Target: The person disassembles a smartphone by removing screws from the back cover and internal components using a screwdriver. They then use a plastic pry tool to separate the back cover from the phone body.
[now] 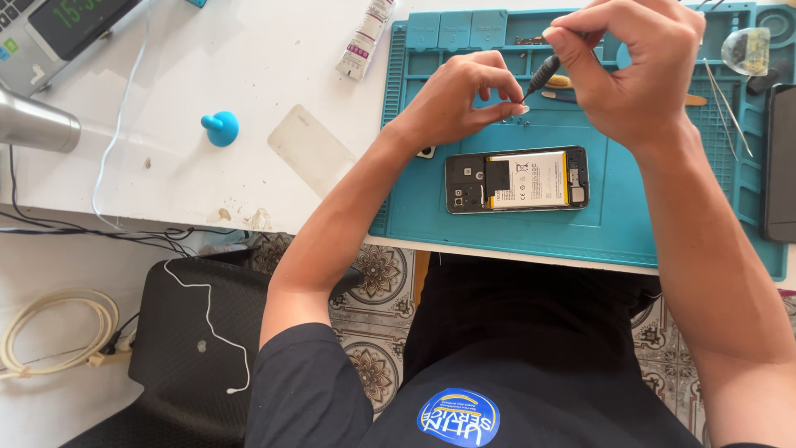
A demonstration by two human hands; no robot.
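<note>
- The opened smartphone (516, 179) lies flat on the teal repair mat (514, 228), nearest the person, with its back cover off. Its long axis runs left to right, parallel to the table edge; the camera end points left and the battery with its white label fills the middle.
- Just beyond the phone, the left hand (460, 98) hovers over the mat with thumb and forefinger pinched narrowly together; whatever sits between the fingertips is too small to tell.
- The right hand (634, 62) is closed around a small precision screwdriver (541, 76). The tool is tilted, its dark grip up by the fingers and its tip pointing down and left toward the left fingertips.
- A few tiny screws (521, 121) lie on the mat just beside that pinch.
- At the mat's right side, tweezers (730, 106) lie along a ribbed section, and a dark device (781, 162) rests at the edge.
- The far rim of the mat is divided into small compartments (531, 41); one holds small brownish bits, unclear what.
- On the white table to the left lie a clear plastic sheet (311, 149), a blue suction cup (220, 128) and a tube (365, 37).
</note>
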